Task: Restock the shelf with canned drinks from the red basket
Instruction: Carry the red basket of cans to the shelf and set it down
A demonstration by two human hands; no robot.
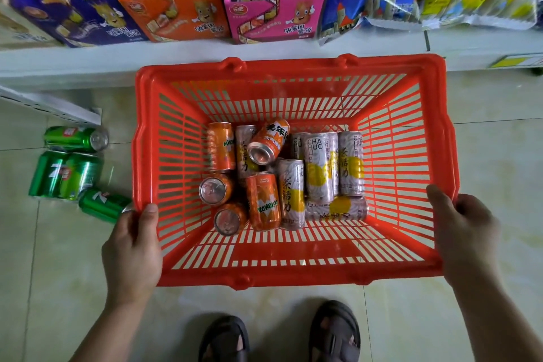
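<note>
Two hands hold the red basket [293, 67] by its side rims in the head view. The left hand [132, 253] has its grip closed on the left rim near the front corner, thumb lying over the top edge; the fingers go under the rim and cannot be seen. The right hand [467, 241] grips the right rim the same way, thumb on top, fingers hidden behind the basket wall. The basket sits over the pale tiled floor [484, 132], its far edge close against the white shelf [176, 51].

Inside the basket, toward its far half, lies a jumble of canned drinks — orange cans [263, 203] on the left, some lying flat, some showing their silver tops, and pale cans with yellow circles [318, 167] on the right. Several overlap, so an exact count is hard to make out.

On the floor to the left of the basket lie green cans [69, 175]; one of them [102, 204] is just beside the left thumb, and its end is partly hidden by the hand.

On the shelf stand snack boxes in purple, orange [176, 17] and pink, and bags [370, 0] to the right — all cut off by the top edge. At the bottom edge, two dark sandals [335, 332] are partly cut off.
</note>
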